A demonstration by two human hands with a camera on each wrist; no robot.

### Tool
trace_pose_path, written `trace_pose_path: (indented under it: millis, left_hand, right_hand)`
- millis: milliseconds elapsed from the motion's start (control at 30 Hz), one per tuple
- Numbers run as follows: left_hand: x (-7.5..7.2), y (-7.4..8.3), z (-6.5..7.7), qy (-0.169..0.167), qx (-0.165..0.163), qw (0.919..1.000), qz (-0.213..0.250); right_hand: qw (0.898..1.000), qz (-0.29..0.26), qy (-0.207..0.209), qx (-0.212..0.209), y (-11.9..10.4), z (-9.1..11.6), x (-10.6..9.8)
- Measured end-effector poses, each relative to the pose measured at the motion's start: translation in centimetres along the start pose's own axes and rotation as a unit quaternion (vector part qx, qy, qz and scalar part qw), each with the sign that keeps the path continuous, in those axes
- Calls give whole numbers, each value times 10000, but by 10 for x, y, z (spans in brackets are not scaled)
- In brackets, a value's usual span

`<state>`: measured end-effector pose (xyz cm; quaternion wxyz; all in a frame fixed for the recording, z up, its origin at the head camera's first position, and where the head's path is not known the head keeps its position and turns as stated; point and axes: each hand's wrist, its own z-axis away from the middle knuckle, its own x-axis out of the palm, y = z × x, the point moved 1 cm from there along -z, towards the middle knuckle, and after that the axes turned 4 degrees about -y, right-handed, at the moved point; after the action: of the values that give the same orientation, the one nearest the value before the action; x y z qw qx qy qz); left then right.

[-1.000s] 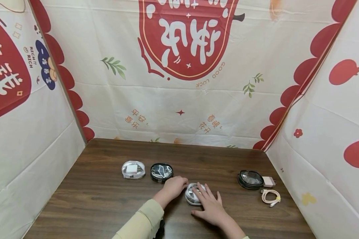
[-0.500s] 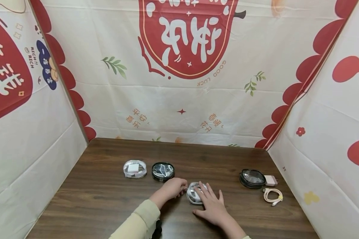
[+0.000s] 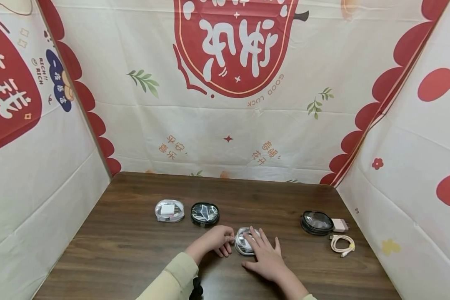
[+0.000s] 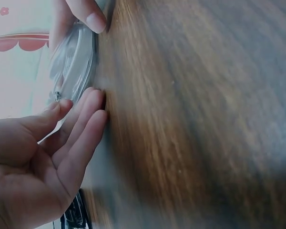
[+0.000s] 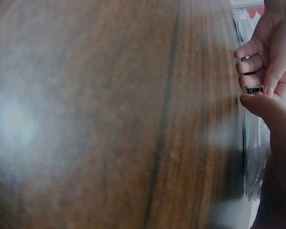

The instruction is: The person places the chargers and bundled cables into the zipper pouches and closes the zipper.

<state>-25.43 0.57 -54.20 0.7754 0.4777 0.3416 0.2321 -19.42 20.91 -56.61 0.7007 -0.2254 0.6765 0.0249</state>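
A clear oval zip case with light grey edging lies near the middle of the brown table, something white inside it. My right hand rests over its right side, fingers spread and straight, covering part of the top. At the case's left end, my left hand has its thumb and forefinger pinched together. Between those two fingertips the left wrist view shows a small metal zip pull, while the other fingers extend along the tabletop side. From the right wrist, the case appears edge-on beside the right thumb.
Behind stand a clear case holding a white charger and a black-edged clear case. At right lie another black-edged case, a white plug and a coiled cable. Printed cloth walls enclose the table.
My left hand has shifted slightly left and toward me, its lower fingers loosening outward while thumb and forefinger stay at the case's end. The right hand keeps its place on the case.
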Motion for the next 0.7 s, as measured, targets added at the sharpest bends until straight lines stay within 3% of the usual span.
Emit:
trace_pose_path:
  millis: [300, 700]
  left_hand:
    - [12, 4, 12, -1, 28, 9998, 173]
    - [12, 1, 10, 591, -47, 9976, 363]
  right_hand:
    - [9999, -125, -52, 88, 3, -2, 3]
    - [9996, -189, -186, -2, -2, 4, -12]
